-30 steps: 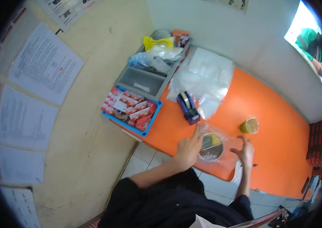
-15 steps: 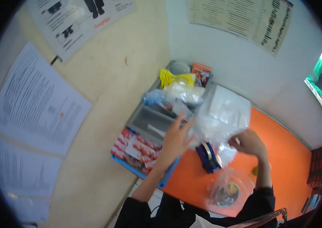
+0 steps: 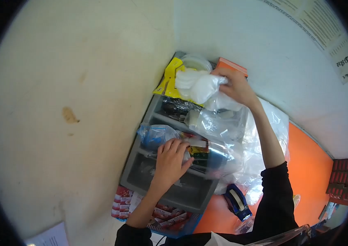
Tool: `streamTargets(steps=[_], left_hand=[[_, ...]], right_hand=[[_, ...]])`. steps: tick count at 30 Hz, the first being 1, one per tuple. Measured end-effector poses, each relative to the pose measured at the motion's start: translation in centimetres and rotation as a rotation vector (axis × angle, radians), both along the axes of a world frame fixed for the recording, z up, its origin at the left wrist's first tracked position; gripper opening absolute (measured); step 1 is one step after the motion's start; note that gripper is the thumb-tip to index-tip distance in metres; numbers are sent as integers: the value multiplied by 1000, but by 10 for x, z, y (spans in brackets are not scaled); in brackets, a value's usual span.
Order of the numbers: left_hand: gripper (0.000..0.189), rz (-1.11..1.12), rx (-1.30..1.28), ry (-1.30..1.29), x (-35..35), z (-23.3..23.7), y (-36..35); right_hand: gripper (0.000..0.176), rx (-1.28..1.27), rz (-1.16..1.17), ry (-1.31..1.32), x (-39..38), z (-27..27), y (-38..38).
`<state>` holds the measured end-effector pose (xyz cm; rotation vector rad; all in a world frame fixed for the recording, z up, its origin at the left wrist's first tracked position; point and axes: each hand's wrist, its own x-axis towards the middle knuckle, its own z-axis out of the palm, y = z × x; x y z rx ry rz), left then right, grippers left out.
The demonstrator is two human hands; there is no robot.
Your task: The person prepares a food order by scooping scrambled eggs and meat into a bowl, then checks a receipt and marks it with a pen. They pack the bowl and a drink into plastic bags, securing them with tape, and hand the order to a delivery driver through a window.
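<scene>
High in the view, my right hand (image 3: 237,88) pinches a bunched white plastic bag (image 3: 200,86) over the back of a grey divided organizer tray (image 3: 129,172). Lower down, my left hand (image 3: 170,160) curls its fingers over a middle compartment; what they grip is mostly hidden, with a bit of clear plastic showing beneath. Beside that hand lie a blue-and-clear plastic packet (image 3: 155,134) and some colourful sachets (image 3: 198,153). Clear plastic packaging (image 3: 223,158) droops over the tray's right side. A yellow packet (image 3: 168,80) sits behind the white bag.
A blue tape dispenser (image 3: 237,201) stands on the orange table (image 3: 307,172), near a stack of clear plastic bags (image 3: 270,127). Red-and-white packets (image 3: 120,205) fill a blue basket in front of the tray. Round clear lids (image 3: 196,61) and an orange box (image 3: 233,64) are at the back.
My right hand has moved from above the table to the tray's back and taken hold of the white bag. My left hand has lowered into the tray. The camera view has shifted.
</scene>
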<state>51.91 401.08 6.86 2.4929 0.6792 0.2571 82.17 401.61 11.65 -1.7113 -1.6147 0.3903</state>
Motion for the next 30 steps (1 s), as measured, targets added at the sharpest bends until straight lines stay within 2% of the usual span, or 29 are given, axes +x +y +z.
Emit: streamTargets(steps=[3,5,7,9,10,11,13,15,17,18,19,20,21,22,24,28,30], left_hand=[[49,-34,-82,33,5,20,9],[48,-20,-125,-43,10,35,18],[44,26,-43,-118,21,48,31],[38,81,50,-164,35,43,48],[38,53,8,-142,43,34,57],[38,29,-28,-123,50,27,65],[37,66,-40,-158,57,20,60],[38,147,36,-147,63,18,58],[35,135,74,-168,71,10,50],[34,135,96,-147,76,6,41],[33,132,123,-127,81,3,30],[32,127,155,-108,84,4,21],[27,81,63,-40,82,8,16],[26,61,92,-107,75,10,9],[26,11,155,-232,55,15,-4],[24,234,-202,-335,25,30,36],[22,347,75,-348,26,28,56]], right_hand=[[31,30,-82,-1,7,23,-12],[31,83,-213,-130,12,33,-27],[29,70,-383,-270,4,42,-36],[27,91,-355,-635,1,23,-44],[26,105,-346,-817,0,9,-49],[27,-20,-276,-942,5,-7,-57],[29,-102,-195,-997,6,-15,-94],[29,-177,-176,-901,-4,6,-95],[29,-247,-230,-660,-42,77,-70],[26,-201,-222,-307,-51,73,-46],[25,84,-19,-214,-61,53,-19],[23,35,172,-74,-78,39,8],[21,-160,208,-103,-99,22,33],[20,-375,130,-449,-112,-15,59],[23,-496,1,-727,-124,-61,86],[15,-272,22,-659,-111,-72,77],[18,-242,42,-660,-100,-67,62]])
